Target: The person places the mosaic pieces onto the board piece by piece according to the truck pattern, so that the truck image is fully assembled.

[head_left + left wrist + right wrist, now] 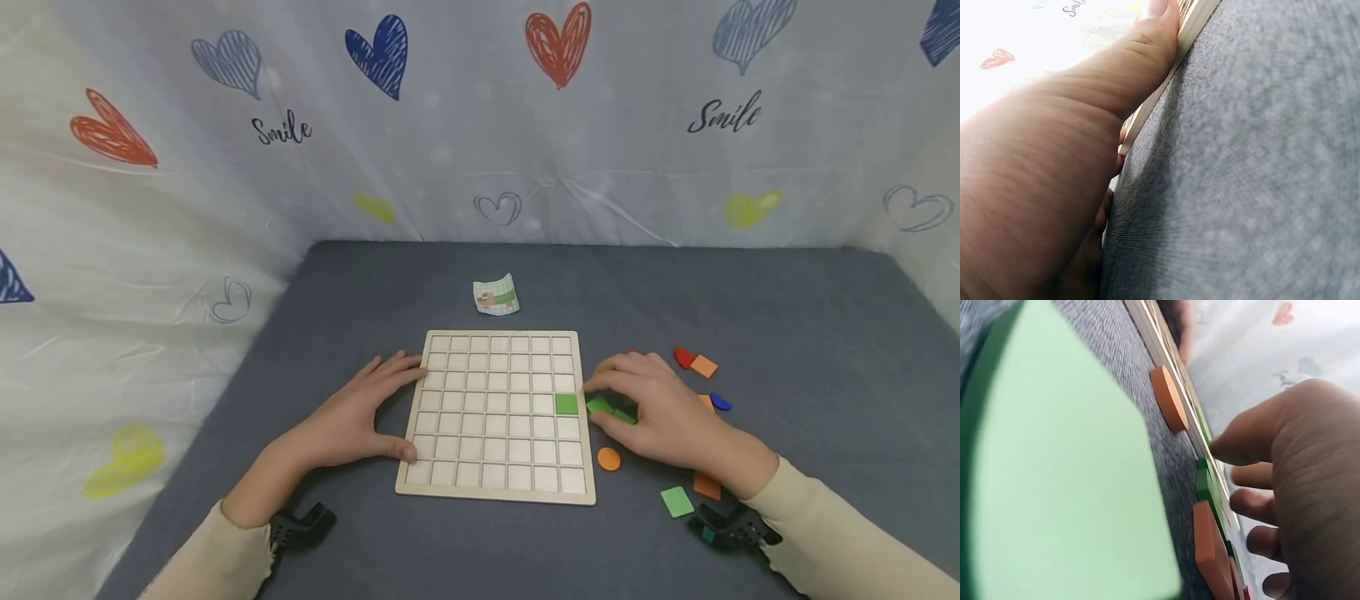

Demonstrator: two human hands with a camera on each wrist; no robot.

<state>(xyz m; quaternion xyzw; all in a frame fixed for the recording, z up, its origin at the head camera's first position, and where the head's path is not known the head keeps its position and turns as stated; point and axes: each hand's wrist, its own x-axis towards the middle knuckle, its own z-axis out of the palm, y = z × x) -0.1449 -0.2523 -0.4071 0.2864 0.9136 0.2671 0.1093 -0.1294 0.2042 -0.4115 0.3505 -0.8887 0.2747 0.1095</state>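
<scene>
A grey tabletop [795, 333] is stretching under all fingers, and a wooden grid board [495, 426] is lying between the left hand [354, 421], whose spread, unclenched fingers are touching its edge, and the right hand [656, 408], whose released fingers are bending loosely at its other side. Beyond the fingertips a printed paper slip [496, 296] is lying, and a green square [566, 404] is sitting in the board, near the right index fingertip. Green pieces [600, 405] are lying between the right thumb and index, and an orange disc [609, 459] is resting near that thumb.
</scene>
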